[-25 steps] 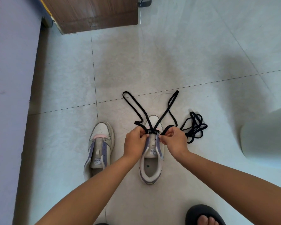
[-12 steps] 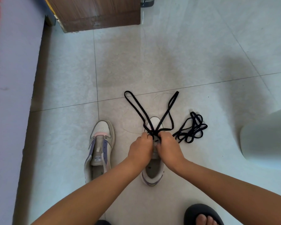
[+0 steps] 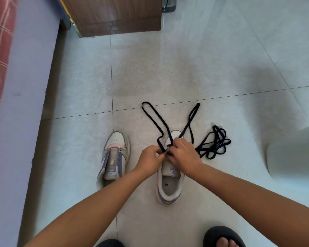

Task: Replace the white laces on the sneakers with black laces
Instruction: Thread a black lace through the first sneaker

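Two white and purple sneakers stand on the tiled floor. The left sneaker has no lace in it. Over the right sneaker my two hands meet at its eyelets. My left hand pinches a strand of the black lace near the tongue. My right hand grips the same lace from the right side. Two long loops of that lace trail forward past the toe. A second black lace lies bundled on the floor to the right.
A purple bed side runs along the left. A wooden cabinet stands at the back. A white rounded object sits at the right edge. My foot in a black sandal shows at the bottom.
My hands have come together over the right sneaker's eyelets. The left strand of the lace has been drawn closer, now bending beside the toe.
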{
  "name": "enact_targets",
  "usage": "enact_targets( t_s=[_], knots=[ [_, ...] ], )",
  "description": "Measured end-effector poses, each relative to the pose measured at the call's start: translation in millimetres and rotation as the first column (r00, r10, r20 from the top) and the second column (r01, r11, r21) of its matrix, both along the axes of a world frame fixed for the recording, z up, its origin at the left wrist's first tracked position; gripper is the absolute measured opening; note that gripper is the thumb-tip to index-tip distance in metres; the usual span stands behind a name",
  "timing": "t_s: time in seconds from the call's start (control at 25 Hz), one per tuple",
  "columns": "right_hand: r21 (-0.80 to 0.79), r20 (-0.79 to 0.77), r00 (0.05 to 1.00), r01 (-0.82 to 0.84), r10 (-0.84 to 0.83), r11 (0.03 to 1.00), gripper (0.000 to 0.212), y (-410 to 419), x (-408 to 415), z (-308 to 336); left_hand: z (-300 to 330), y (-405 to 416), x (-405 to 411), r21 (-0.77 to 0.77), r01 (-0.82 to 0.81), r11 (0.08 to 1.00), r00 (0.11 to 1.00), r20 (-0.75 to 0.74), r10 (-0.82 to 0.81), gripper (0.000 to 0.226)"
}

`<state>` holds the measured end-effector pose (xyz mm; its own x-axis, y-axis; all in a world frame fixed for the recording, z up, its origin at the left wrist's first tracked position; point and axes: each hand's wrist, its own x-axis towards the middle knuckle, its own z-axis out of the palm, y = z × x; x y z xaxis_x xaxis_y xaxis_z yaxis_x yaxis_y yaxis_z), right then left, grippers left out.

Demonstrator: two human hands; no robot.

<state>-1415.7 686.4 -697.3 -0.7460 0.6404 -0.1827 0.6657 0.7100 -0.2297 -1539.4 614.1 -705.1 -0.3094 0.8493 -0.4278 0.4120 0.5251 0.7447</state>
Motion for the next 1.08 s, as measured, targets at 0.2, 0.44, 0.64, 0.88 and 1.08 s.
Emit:
enact_targets(
  t_s=[0.2,0.44,0.64,0.88,1.08],
  knots=[
    [-0.119,-0.035,0.993,0.108,-0.113,0.987,0.017,-2.6,0.1,-5.0,8.3,-8.1,17.5,-0.046,0.003,0.999,0.990,-0.144,-0.009,0.027],
    [-0.061,0.041,0.989,0.147,-0.144,0.987,0.023,-17.7,6.4,17.8,5.4,-27.3,35.2,-0.348,0.100,0.932,0.916,-0.334,-0.223,0.037],
    [-0.073,-0.098,0.988,-0.128,0.121,0.989,0.023,-37.9,45.5,45.6,15.1,-0.6,23.2,-0.305,0.043,0.951,0.931,-0.334,-0.149,0.041],
    [-0.166,0.199,0.718,-0.646,0.667,0.745,0.018,-86.8,114.9,51.8,22.4,17.4,-3.2,-0.278,-0.058,0.959,0.947,-0.318,-0.035,0.036],
    [-0.344,0.025,0.958,-0.260,0.285,0.902,0.026,-34.7,54.3,76.0,28.4,5.5,9.7,-0.271,0.029,0.962,0.914,-0.382,-0.135,0.029]
  ],
)
